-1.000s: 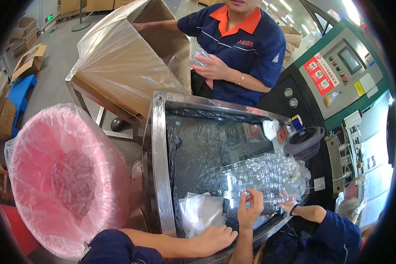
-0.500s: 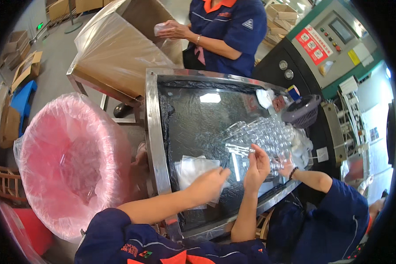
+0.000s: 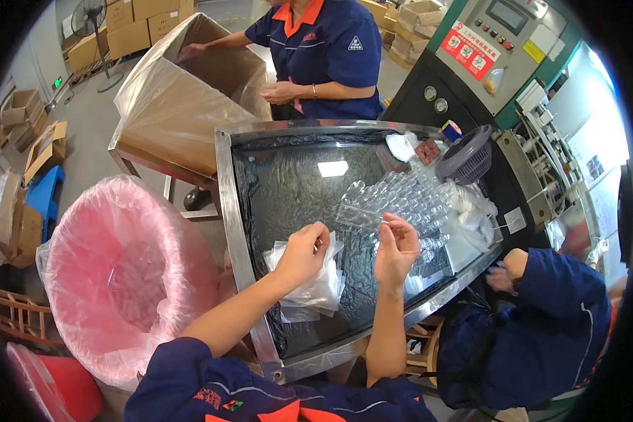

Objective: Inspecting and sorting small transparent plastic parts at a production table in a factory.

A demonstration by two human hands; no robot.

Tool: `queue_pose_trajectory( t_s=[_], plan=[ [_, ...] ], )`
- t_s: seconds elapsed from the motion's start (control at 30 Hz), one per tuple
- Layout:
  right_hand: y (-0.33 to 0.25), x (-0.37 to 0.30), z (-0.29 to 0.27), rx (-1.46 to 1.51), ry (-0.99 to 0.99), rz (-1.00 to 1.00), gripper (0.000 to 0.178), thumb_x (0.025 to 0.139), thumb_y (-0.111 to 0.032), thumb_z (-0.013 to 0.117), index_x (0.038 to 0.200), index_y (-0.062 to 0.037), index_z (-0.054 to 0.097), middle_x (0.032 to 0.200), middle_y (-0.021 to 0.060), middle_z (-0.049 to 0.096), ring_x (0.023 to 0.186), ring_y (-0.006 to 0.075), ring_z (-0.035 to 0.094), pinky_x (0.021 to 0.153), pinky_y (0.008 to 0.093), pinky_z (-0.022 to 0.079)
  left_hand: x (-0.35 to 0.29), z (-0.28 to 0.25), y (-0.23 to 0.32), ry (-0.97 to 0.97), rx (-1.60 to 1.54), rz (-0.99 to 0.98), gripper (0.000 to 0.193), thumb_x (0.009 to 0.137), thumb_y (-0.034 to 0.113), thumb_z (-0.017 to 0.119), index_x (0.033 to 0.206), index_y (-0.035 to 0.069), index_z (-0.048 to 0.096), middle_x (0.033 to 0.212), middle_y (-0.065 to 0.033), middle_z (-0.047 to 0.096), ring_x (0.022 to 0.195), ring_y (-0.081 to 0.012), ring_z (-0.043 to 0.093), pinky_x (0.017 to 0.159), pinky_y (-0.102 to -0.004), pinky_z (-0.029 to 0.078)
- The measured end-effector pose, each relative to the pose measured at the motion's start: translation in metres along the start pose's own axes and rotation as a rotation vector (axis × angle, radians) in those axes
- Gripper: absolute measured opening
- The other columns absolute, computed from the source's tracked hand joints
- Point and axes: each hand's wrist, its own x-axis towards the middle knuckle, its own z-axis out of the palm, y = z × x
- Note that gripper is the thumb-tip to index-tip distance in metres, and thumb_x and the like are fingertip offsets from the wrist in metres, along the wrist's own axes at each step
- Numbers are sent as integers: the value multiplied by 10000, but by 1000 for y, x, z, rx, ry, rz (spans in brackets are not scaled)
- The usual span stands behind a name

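My right hand (image 3: 397, 243) pinches one end of a clear flat plastic piece (image 3: 361, 217) and holds it above the dark, film-covered table (image 3: 288, 176). To its left, my left hand (image 3: 304, 254) is curled closed over a stack of clear plastic bags (image 3: 316, 290). What its fingers hold, if anything, does not show. Beyond my right hand lies a pile of clear moulded plastic pieces (image 3: 404, 197), spread in rows toward the table's right side.
A bin with a pink liner (image 3: 172, 239) stands left of the table, a lined cardboard box (image 3: 169, 151) behind it. A purple basket (image 3: 464, 162) sits at the far right corner. One co-worker's hand (image 3: 281, 92) is beside the box; another's hand (image 3: 501, 278) is at right.
My left hand has moved left over the bags. The piece in my right hand now shows at a different angle. The right co-worker's hand has left the pile; the far co-worker reaches into the box.
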Motion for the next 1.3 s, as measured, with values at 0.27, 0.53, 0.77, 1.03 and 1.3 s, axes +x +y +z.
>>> queue_pose_trajectory(
  t_s=[0.27,0.53,0.77,1.03,1.3],
  plan=[
    [-8,-2,7,26,-29,95,271,817,125,588,1075,47,613,1173,146,591,1084,175,559,917,277,443,3,-6,2,159,-25,-61,172,758,-57,642,910,17,609,830,-70,632,656,-137,606,572,-261,474],
    [-3,-1,7,89,-50,140,215,857,71,568,1066,75,618,1297,150,525,1137,185,537,924,280,442,5,-5,9,237,-158,-36,287,764,-51,654,1043,0,612,957,-84,607,687,-110,596,617,-244,486],
    [2,-5,15,483,-166,398,190,958,-78,504,1041,51,615,1320,184,504,1139,222,546,937,343,467,7,-6,13,255,-197,94,400,744,-77,658,1129,9,596,1092,-116,595,760,-128,622,650,-245,508],
    [6,-13,24,458,-113,528,224,1004,-198,435,1078,-9,529,1107,180,627,995,297,643,868,427,527,11,-3,8,162,-335,84,409,772,-63,663,1168,4,589,1026,-74,613,815,-88,605,695,-221,496],
    [2,-13,24,224,-94,325,177,1024,-179,388,1055,-18,455,1111,204,595,1004,328,634,884,441,525,11,-10,14,87,-864,-235,438,818,-46,646,1245,-16,553,989,-32,619,825,-62,580,747,-217,472]
  ],
)
